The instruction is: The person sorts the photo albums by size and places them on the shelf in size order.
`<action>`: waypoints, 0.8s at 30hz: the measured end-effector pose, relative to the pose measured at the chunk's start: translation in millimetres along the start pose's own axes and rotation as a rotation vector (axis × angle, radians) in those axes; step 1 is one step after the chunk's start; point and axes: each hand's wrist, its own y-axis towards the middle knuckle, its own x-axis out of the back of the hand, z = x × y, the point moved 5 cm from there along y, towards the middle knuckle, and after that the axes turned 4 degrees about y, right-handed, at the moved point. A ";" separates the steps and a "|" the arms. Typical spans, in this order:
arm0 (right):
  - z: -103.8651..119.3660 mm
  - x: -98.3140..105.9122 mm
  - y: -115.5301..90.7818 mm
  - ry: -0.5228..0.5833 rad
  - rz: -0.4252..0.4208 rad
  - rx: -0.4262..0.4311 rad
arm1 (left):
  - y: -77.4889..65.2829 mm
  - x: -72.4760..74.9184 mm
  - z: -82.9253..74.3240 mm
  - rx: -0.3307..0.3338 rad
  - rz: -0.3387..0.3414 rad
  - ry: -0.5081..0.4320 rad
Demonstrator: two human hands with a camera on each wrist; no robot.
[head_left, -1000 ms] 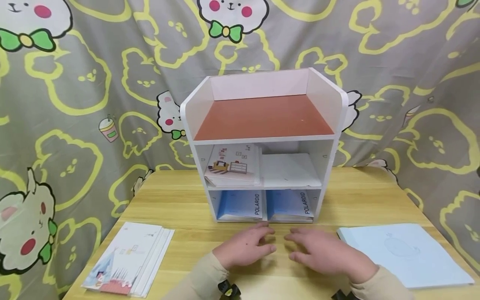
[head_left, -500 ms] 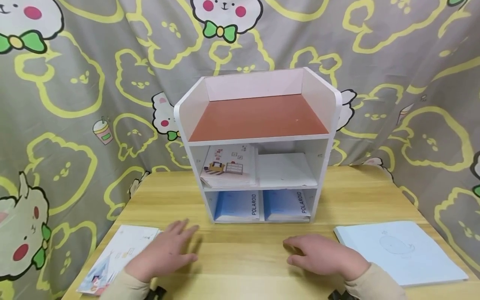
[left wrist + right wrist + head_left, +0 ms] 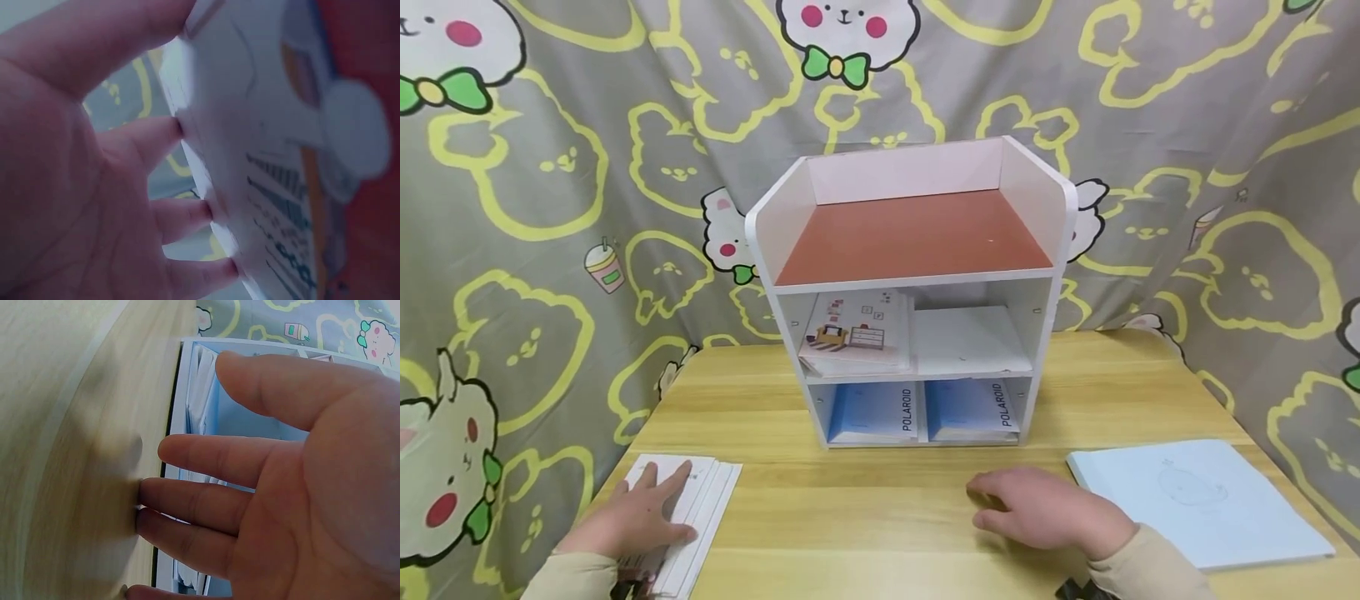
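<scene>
At the table's left side my left hand (image 3: 638,515) lies over a small stack of white illustrated booklets (image 3: 703,523), its fingers spread. Up close in the left wrist view, the thumb and fingertips meet the top booklet's printed cover (image 3: 231,119); the fingers are fairly straight. My right hand (image 3: 1048,510) rests by the table on the right, holding nothing, fingers loosely bent with fingertips right at the wood. Just right of it lies a pale blue book (image 3: 1217,500) with a faint whale drawing, partly behind the sleeve.
A white shelf unit (image 3: 1037,367) with a reddish-brown top stands at the back centre. Its middle level holds illustrated booklets (image 3: 868,329) and a white book (image 3: 970,337); below lie blue POLAROID books (image 3: 876,408). A patterned grey curtain (image 3: 662,50) hangs behind the table.
My left hand has moved left from the middle of the table onto the booklet stack. The right hand has stayed nearly in place. The head view has shifted slightly.
</scene>
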 end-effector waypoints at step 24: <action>2.1 0.0 0.0 -0.031 -0.018 0.002 | -1.4 -2.7 -5.6 -0.023 -0.030 0.043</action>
